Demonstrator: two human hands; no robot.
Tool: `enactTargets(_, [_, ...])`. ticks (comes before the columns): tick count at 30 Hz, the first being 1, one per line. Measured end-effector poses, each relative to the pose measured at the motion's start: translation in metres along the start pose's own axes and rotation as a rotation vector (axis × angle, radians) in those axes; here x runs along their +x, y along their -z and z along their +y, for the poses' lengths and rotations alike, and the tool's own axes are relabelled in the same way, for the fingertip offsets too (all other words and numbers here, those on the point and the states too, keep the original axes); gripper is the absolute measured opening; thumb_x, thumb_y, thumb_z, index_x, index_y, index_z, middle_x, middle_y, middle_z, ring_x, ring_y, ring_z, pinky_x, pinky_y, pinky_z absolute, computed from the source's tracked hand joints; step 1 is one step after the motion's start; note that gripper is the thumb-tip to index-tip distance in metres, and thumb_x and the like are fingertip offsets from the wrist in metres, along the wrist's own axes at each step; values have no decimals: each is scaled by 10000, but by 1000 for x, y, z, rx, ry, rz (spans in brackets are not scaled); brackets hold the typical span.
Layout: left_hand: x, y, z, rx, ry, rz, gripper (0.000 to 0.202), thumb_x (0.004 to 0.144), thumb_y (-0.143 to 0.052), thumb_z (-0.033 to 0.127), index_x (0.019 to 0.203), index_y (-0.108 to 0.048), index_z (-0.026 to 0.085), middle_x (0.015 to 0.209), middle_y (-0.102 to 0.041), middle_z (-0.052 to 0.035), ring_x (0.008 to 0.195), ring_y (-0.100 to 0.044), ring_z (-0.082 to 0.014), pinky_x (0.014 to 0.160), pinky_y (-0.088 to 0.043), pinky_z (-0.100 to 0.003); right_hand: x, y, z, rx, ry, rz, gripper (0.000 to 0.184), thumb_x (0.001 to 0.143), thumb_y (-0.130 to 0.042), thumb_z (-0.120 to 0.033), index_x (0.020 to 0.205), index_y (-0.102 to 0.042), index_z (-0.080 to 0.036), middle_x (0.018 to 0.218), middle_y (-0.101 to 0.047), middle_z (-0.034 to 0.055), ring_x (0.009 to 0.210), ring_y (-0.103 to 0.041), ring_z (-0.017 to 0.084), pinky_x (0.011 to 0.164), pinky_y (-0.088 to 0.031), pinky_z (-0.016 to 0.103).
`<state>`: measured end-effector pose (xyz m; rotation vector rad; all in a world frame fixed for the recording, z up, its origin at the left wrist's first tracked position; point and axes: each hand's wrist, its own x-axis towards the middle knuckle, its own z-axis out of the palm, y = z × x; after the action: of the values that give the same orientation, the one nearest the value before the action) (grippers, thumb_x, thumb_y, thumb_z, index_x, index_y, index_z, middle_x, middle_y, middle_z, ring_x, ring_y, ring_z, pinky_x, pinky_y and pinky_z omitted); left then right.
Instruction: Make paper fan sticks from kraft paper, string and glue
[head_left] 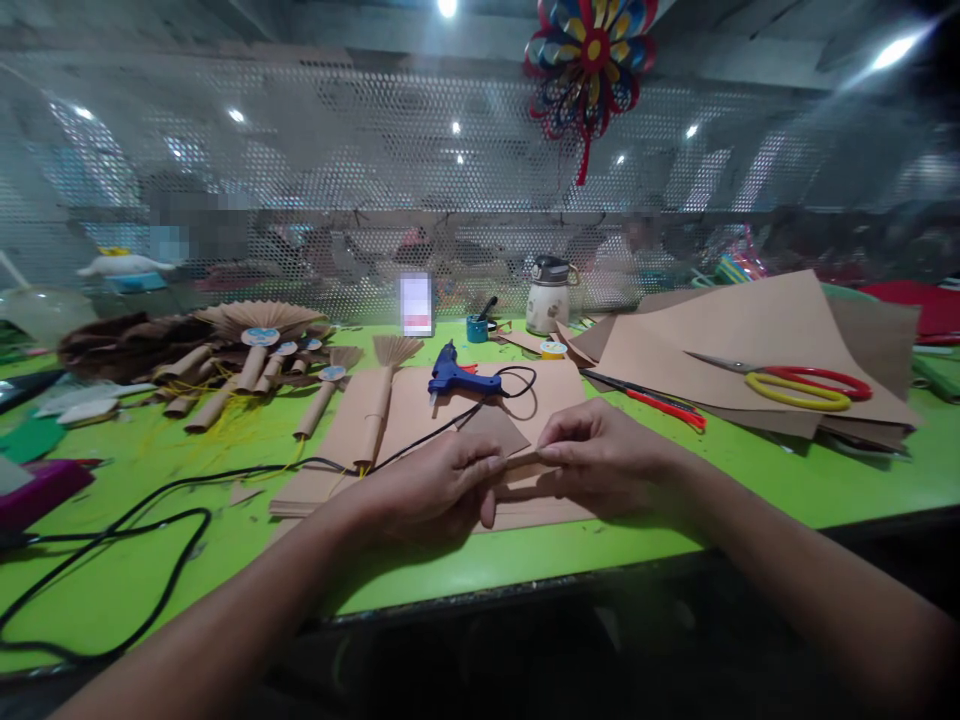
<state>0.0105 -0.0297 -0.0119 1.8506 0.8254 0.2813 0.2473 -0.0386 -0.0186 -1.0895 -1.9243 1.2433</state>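
Note:
Both hands meet over a small sheet of brown kraft paper [495,430] at the near middle of the green table [525,560]. My left hand [439,485] pinches the paper's near edge from the left, fingers closed on it. My right hand [596,455] pinches the same edge from the right. The sheet's far corner lifts off a stack of brown paper [420,400] lying under it. A blue glue gun [454,375] rests on that stack just beyond the hands, its black cord [150,500] trailing left.
Folded brown paper fans [259,335] lie at the back left. Large brown sheets [750,340] with red and yellow scissors [802,385] sit on the right. A white flask [547,295], a blue cup [477,328] and tape [553,349] stand by the mesh screen [375,180].

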Motion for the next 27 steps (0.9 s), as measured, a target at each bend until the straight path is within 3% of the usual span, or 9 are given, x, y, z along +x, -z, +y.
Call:
enactTargets(6, [1, 1, -8, -81, 41, -52, 421, 903, -388, 538, 743, -520, 172, 550, -596, 5, 383, -376, -79, 395, -248, -209, 0, 0, 5, 95, -30, -56, 297, 772, -689, -394, 831, -666, -104, 560, -576, -11, 501, -546, 91, 493, -435, 195])
enactTargets(10, [6, 6, -13, -45, 20, -1, 408, 862, -485, 525, 677, -519, 163, 513, -579, 2, 445, -472, -98, 466, -332, -214, 0, 0, 3, 139, -48, -35, 276, 768, -700, -368, 808, -659, -98, 573, -611, 4, 468, -532, 76, 466, -424, 188])
enactTargets(14, [8, 11, -9, -59, 16, 38, 414, 845, -528, 499, 598, -481, 170, 483, -547, 11, 474, -515, -116, 500, -365, -231, 1, 1, 6, 221, -23, -19, 318, 769, -705, -353, 959, -641, -105, 587, -643, 11, 455, -553, 87, 449, -437, 196])
enactTargets(21, [0, 13, -3, -169, -34, -97, 405, 910, -449, 462, 696, -558, 137, 592, -628, -30, 506, -467, -92, 522, -341, -225, 1, 8, 7, 339, 47, 66, 265, 775, -710, -293, 963, -661, -113, 576, -587, -25, 443, -515, 57, 451, -427, 171])
enactTargets(27, [2, 9, -11, -412, -29, -116, 311, 890, -507, 443, 757, -508, 162, 562, -579, 5, 526, -507, -109, 553, -371, -248, -4, 9, 4, 547, 124, 63, 316, 803, -664, -401, 928, -685, -112, 720, -631, 57, 601, -594, 130, 547, -498, 243])
